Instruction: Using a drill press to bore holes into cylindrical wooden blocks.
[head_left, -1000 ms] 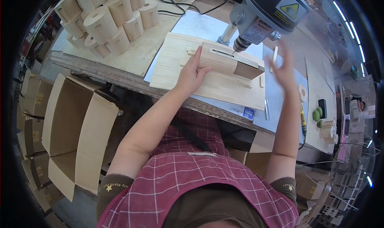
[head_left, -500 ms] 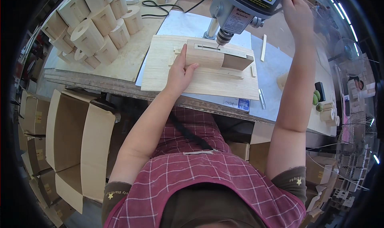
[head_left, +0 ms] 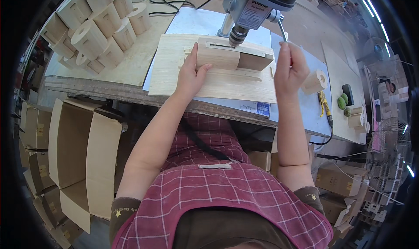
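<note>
A bench drill press stands at the back of the table, its chuck lowered close to the slotted metal plate on top of a pale wooden block. My left hand grips the block's left end, thumb on the near face and fingers along the end. Beside the block's right part is a darker brown panel. Closed around the end of the press's feed lever is my right hand. The drill bit's tip is hard to make out at the plate.
A wooden board with thin strips lies under the block. Stacked wooden cylinders fill the left. At the right are another cylinder, a yellow-handled corded tool and green fruit. An open carton stands below the table's edge.
My right hand has come down and toward me with the feed lever, and the chuck has dropped nearer the block. My left hand keeps its hold on the block.
</note>
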`<state>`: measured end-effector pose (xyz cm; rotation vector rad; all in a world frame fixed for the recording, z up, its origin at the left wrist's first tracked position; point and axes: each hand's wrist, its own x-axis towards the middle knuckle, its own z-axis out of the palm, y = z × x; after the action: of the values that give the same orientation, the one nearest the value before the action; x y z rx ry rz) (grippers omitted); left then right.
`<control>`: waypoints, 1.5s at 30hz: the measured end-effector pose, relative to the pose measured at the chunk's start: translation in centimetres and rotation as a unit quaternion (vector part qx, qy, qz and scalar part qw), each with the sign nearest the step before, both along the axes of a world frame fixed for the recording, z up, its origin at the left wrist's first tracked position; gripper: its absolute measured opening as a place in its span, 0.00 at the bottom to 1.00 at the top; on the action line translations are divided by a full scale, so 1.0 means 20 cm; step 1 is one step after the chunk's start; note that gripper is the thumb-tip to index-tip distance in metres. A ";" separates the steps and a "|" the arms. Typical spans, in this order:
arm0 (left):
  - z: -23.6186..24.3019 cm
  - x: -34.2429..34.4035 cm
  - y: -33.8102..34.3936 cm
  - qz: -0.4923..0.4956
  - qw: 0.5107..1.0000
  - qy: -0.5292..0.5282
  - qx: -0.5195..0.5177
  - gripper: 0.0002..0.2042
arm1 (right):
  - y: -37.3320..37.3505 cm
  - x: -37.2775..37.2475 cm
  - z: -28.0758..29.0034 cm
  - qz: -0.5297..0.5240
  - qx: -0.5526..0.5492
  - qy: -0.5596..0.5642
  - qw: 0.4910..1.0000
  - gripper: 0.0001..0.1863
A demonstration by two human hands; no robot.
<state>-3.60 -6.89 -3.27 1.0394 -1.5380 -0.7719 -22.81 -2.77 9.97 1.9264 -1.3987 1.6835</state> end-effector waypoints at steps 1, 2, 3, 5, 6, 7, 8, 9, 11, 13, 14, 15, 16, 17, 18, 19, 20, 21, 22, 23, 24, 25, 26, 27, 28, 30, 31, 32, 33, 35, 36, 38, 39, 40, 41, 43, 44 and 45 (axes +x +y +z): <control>0.01 0.00 0.00 0.002 1.000 -0.006 0.007 0.33 | -0.01 -0.01 -0.05 0.010 -0.014 0.004 1.000 0.04; 0.01 0.00 0.01 0.003 1.000 -0.012 0.013 0.33 | -0.03 -0.02 -0.11 0.018 -0.027 0.017 0.999 0.03; 0.01 0.00 0.01 0.003 1.000 -0.012 0.013 0.33 | -0.04 -0.02 -0.15 0.018 -0.027 0.017 0.999 0.03; 0.00 0.01 0.00 0.000 1.000 -0.010 -0.005 0.32 | -0.08 -0.01 -0.23 0.030 -0.046 0.001 0.998 0.02; 0.00 0.00 0.00 0.000 1.000 -0.009 -0.005 0.32 | -0.09 -0.01 -0.25 0.028 -0.053 0.010 0.998 0.02; 0.00 0.00 0.00 -0.001 1.000 -0.004 -0.002 0.32 | -0.10 -0.01 -0.26 0.027 -0.054 0.010 0.998 0.02; -0.01 0.00 0.00 -0.001 1.000 0.000 0.001 0.32 | -0.11 -0.01 -0.27 0.023 -0.065 0.014 0.998 0.02; -0.01 0.00 0.00 -0.001 1.000 0.000 0.000 0.32 | -0.12 -0.01 -0.28 0.019 -0.076 0.019 0.997 0.02; 0.00 0.01 0.00 -0.003 1.000 0.000 -0.003 0.32 | -0.12 -0.02 -0.28 0.025 -0.068 0.022 0.997 0.02; 0.02 0.00 0.01 -0.003 1.000 -0.006 0.009 0.33 | -0.10 -0.04 -0.26 0.029 -0.061 0.025 0.997 0.02; 0.02 0.00 0.01 -0.004 1.000 -0.012 0.022 0.33 | -0.08 -0.05 -0.23 0.030 -0.057 0.035 0.997 0.02; 0.02 0.00 0.01 -0.002 1.000 -0.013 0.022 0.33 | -0.06 -0.04 -0.20 0.034 -0.052 0.045 0.997 0.02; 0.02 0.01 0.01 0.002 1.000 -0.026 0.004 0.33 | -0.05 -0.05 -0.15 0.035 -0.052 0.044 0.997 0.02; 0.02 0.00 0.01 0.003 0.999 -0.040 -0.015 0.33 | -0.02 -0.06 -0.07 0.016 -0.036 0.064 0.997 0.03; 0.02 0.01 0.01 0.003 0.999 -0.041 -0.014 0.33 | -0.01 -0.07 0.00 -0.002 -0.019 0.083 0.996 0.04; 0.02 0.01 0.01 0.001 1.000 -0.020 0.006 0.33 | -0.01 -0.06 0.09 -0.025 -0.012 0.101 0.995 0.06; 0.02 0.02 0.01 -0.001 1.000 0.002 0.026 0.34 | -0.02 -0.06 0.19 -0.048 -0.006 0.119 0.992 0.08; 0.04 0.02 0.02 -0.003 1.000 0.001 0.026 0.34 | -0.06 -0.07 0.27 -0.035 0.020 0.112 0.993 0.11; 0.07 0.02 0.02 -0.009 0.998 -0.022 0.058 0.34 | -0.12 -0.09 0.35 -0.024 0.046 0.104 0.993 0.14; 0.09 0.03 0.03 -0.007 0.995 -0.046 0.091 0.34 | -0.17 -0.09 0.43 -0.020 0.046 0.103 0.993 0.14; 0.09 0.02 0.03 -0.008 0.995 -0.046 0.090 0.34 | -0.21 -0.09 0.52 -0.005 0.142 0.059 0.988 0.16; 0.10 -0.06 0.00 -0.038 0.994 -0.046 0.087 0.34 | -0.23 -0.15 0.60 -0.010 0.237 0.007 0.971 0.17; 0.10 -0.09 0.00 -0.046 0.994 -0.045 0.083 0.34 | -0.27 -0.15 0.65 -0.010 0.235 0.006 0.972 0.17; 0.09 -0.10 0.00 -0.047 0.995 -0.045 0.080 0.34 | -0.30 -0.14 0.69 -0.028 0.306 -0.011 0.952 0.18; 0.09 -0.12 0.00 -0.045 0.996 -0.033 0.071 0.34 | -0.32 -0.14 0.72 -0.046 0.375 -0.028 0.925 0.19; 0.09 -0.12 0.01 -0.039 0.997 -0.020 0.064 0.34 | -0.32 -0.17 0.67 -0.054 0.360 0.019 0.931 0.19; 0.09 -0.13 0.01 -0.040 0.997 -0.019 0.061 0.35 | -0.31 -0.18 0.64 -0.063 0.345 0.064 0.935 0.18; 0.09 -0.13 0.01 -0.038 0.997 -0.018 0.058 0.35 | -0.28 -0.17 0.61 -0.061 0.346 0.063 0.934 0.18; 0.07 -0.11 0.02 -0.025 0.998 -0.019 0.061 0.35 | -0.23 -0.12 0.57 -0.008 0.274 0.047 0.960 0.17; 0.07 -0.09 0.02 -0.015 0.997 -0.020 0.069 0.35 | -0.15 -0.07 0.50 0.047 0.201 0.028 0.978 0.16; 0.07 -0.10 0.02 -0.012 0.997 -0.021 0.069 0.35 | -0.12 -0.08 0.44 0.029 0.158 0.033 0.986 0.13; 0.05 -0.12 0.02 -0.016 0.998 -0.014 0.051 0.35 | -0.05 -0.07 0.33 0.020 0.115 0.036 0.992 0.11; 0.05 -0.12 0.01 -0.010 0.998 -0.016 0.051 0.35 | -0.01 -0.05 0.27 0.025 0.097 0.010 0.995 0.10; 0.04 -0.12 0.01 -0.017 0.998 -0.027 0.052 0.34 | 0.00 -0.04 0.21 0.030 0.079 -0.017 0.996 0.10; 0.04 -0.12 0.01 -0.026 0.998 -0.038 0.053 0.34 | 0.00 -0.03 0.15 0.034 0.080 -0.019 0.996 0.10; 0.04 -0.12 0.01 -0.023 0.998 -0.044 0.049 0.34 | 0.00 0.00 0.03 0.049 -0.010 -0.069 0.996 0.09; 0.05 -0.13 0.01 -0.021 0.998 -0.047 0.043 0.34 | -0.02 -0.02 -0.02 0.041 -0.024 -0.056 0.997 0.08; 0.05 -0.13 0.02 -0.021 0.998 -0.048 0.043 0.34 | -0.03 -0.02 -0.06 0.041 -0.023 -0.056 0.997 0.08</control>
<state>-6.13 -6.58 -2.20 1.1238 -1.6252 -0.8337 -23.17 -3.38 8.68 1.9153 -1.3218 1.8722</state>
